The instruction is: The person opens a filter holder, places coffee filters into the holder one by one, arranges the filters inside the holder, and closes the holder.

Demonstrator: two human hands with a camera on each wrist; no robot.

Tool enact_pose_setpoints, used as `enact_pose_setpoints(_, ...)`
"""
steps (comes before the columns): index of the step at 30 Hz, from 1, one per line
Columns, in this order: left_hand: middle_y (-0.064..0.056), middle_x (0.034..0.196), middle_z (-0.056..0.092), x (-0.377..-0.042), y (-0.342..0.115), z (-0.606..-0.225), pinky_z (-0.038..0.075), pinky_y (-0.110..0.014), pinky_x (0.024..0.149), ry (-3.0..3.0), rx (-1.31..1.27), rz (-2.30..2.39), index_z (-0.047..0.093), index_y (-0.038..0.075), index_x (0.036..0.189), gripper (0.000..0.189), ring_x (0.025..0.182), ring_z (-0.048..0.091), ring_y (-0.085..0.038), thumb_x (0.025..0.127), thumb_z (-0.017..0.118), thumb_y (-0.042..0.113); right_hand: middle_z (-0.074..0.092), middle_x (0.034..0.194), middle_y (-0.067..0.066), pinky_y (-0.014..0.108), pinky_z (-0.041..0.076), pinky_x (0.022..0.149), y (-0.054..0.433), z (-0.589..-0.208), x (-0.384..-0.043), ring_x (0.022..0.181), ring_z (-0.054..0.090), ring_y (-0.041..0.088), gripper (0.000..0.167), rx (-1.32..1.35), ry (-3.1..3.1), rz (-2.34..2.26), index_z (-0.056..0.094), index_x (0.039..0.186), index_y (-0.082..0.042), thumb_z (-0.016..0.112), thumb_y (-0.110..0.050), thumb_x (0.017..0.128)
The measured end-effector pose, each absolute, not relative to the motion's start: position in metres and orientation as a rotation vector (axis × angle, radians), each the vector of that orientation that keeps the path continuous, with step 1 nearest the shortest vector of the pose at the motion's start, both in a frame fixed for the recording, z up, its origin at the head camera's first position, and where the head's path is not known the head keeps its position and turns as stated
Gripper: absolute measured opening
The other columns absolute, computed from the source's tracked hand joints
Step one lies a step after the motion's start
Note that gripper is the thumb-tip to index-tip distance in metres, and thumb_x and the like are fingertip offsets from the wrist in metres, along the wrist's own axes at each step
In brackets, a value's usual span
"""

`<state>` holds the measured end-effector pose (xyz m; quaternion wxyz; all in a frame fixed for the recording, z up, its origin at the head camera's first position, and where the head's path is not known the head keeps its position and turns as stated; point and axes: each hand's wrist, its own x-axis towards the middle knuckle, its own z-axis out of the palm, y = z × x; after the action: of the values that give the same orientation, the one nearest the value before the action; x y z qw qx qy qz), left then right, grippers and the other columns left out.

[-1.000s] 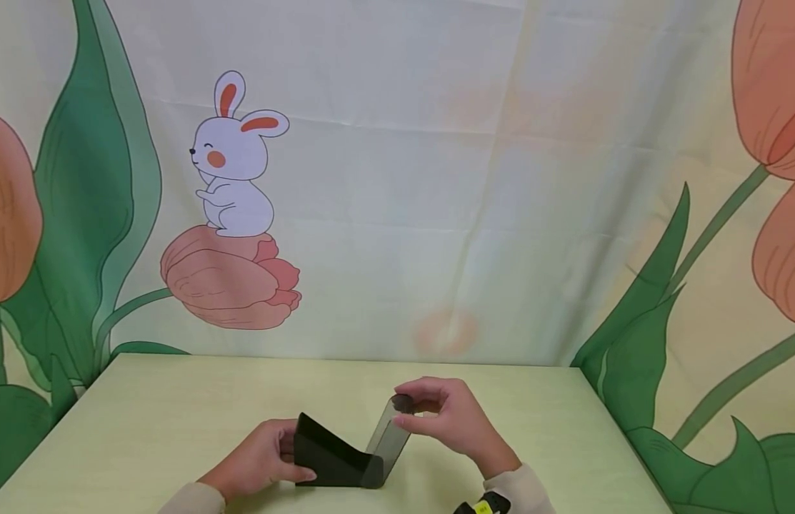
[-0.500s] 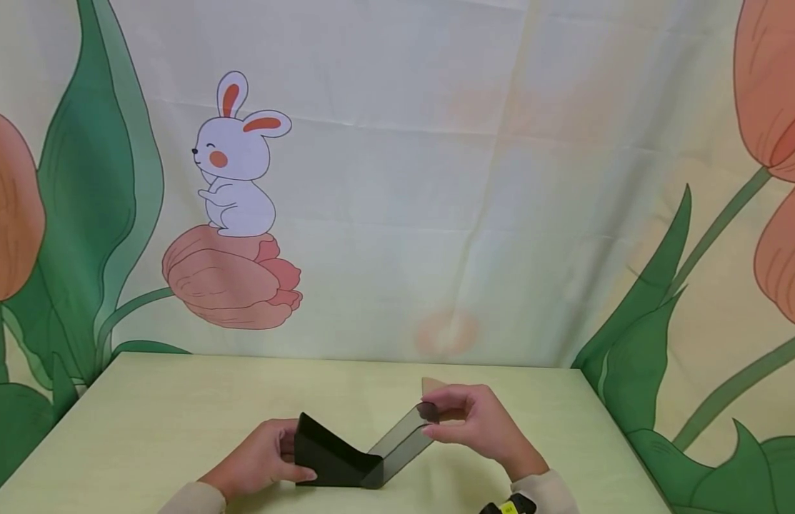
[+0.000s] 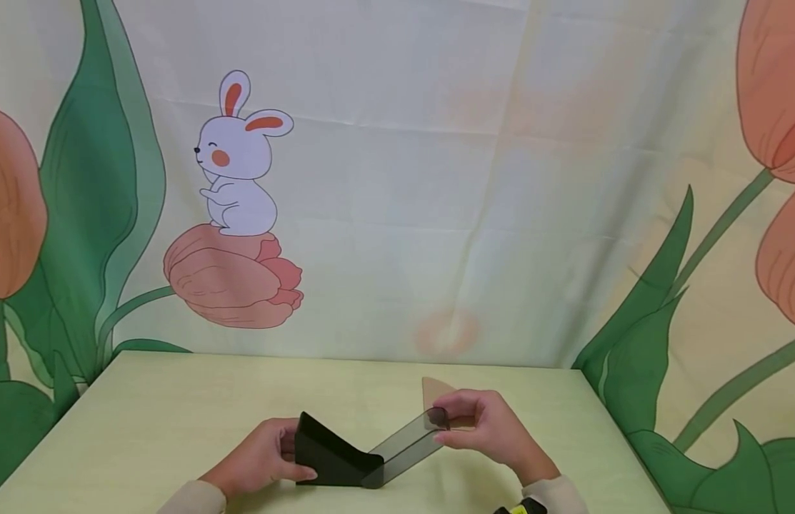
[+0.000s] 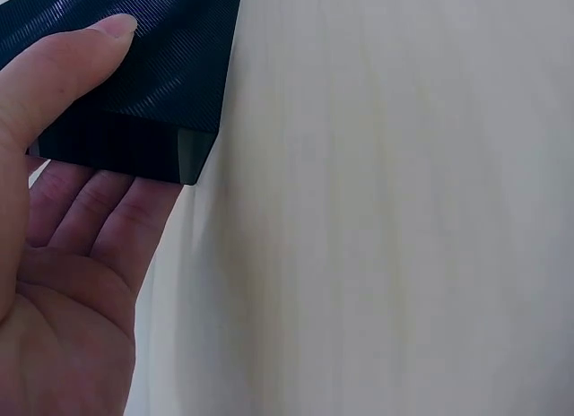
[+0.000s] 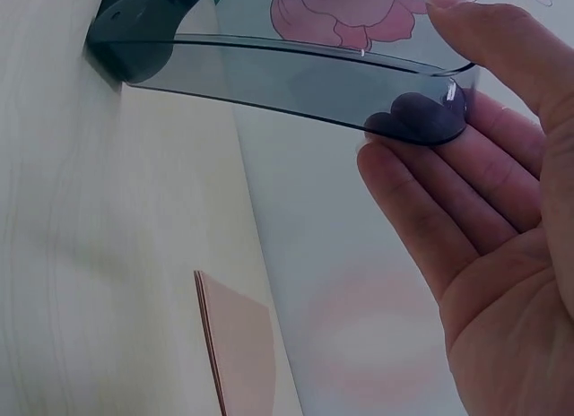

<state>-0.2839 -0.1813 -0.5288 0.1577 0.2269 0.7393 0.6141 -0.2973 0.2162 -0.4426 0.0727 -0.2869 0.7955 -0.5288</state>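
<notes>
A black wedge-shaped box (image 3: 336, 457) sits on the table with its smoky see-through lid (image 3: 406, 451) tilted up to the right, joined at the box's low right end. My left hand (image 3: 258, 457) grips the tall left end, thumb on the near side; the left wrist view shows the fingers going behind the ribbed black box (image 4: 161, 84). My right hand (image 3: 490, 430) pinches the free end of the lid between thumb and fingers. In the right wrist view the lid (image 5: 260, 80) slants above the table, with the thumb over its upper edge and fingertips under its dark rounded end.
Behind my right hand lies a flat tan piece (image 3: 433, 391), which in the right wrist view looks like a thin layered stack (image 5: 240, 344). The pale wooden table (image 3: 198, 400) ends at a hanging cloth (image 3: 371, 214) printed with a rabbit and tulips.
My right hand has moved right and slightly down, swinging the lid wider from the box. The tan piece has come into view behind it. My left hand and the box stay put.
</notes>
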Motion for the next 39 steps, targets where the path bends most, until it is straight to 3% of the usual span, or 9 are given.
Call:
enact_pose_setpoints(14,-0.014,0.119,0.075,-0.283,-0.183,-0.53,0.061,-0.028,0.09,2.093,0.69,1.772,0.067,0.0,0.122,0.048,0.105,0.074,-0.02,0.079,0.088,0.009,0.076,0.111,0.021,0.026,0.061,0.088,0.224,-0.452,-0.297,0.096,0.075,0.015,0.04,-0.919,2.353,-1.637,0.071,0.117,-0.001,0.087,-0.013,0.082)
enact_pose_setpoints(22,-0.013,0.12,0.075,-0.285,-0.183,-0.531,0.061,-0.027,0.089,2.106,0.646,1.751,0.068,0.004,0.122,0.049,0.106,0.074,-0.023,0.079,0.088,0.01,0.074,0.12,0.02,0.026,0.06,0.089,0.229,-0.453,-0.303,0.105,0.074,0.017,0.04,-0.806,2.27,-1.658,0.07,0.124,-0.002,0.082,-0.016,0.088)
enact_pose_setpoints(29,-0.014,0.119,0.075,-0.285,-0.182,-0.53,0.061,-0.028,0.088,2.121,0.623,1.746,0.068,0.003,0.121,0.049,0.105,0.074,-0.025,0.078,0.089,0.009,0.076,0.113,0.012,0.032,0.061,0.088,0.231,-0.463,-0.34,0.098,0.074,0.021,0.031,-0.519,2.567,-1.613,0.075,0.116,-0.009,0.075,-0.031,0.095)
enact_pose_setpoints(33,-0.014,0.118,0.076,-0.286,-0.182,-0.531,0.061,-0.028,0.088,2.121,0.619,1.752,0.068,0.002,0.121,0.049,0.104,0.074,-0.024,0.077,0.089,0.009,0.076,0.102,0.001,0.033,0.06,0.081,0.229,-0.477,-0.363,0.091,0.07,0.018,0.024,-0.29,2.818,-1.462,0.077,0.11,-0.009,0.077,-0.026,0.093)
enact_pose_setpoints(39,-0.012,0.117,0.076,-0.285,-0.182,-0.532,0.061,-0.027,0.088,2.119,0.626,1.757,0.068,0.002,0.121,0.049,0.103,0.074,-0.021,0.078,0.089,0.009,0.072,0.103,0.005,0.038,0.058,0.084,0.225,-0.497,-0.383,0.094,0.064,0.02,0.024,-0.062,2.933,-1.248,0.075,0.11,-0.007,0.08,-0.021,0.09)
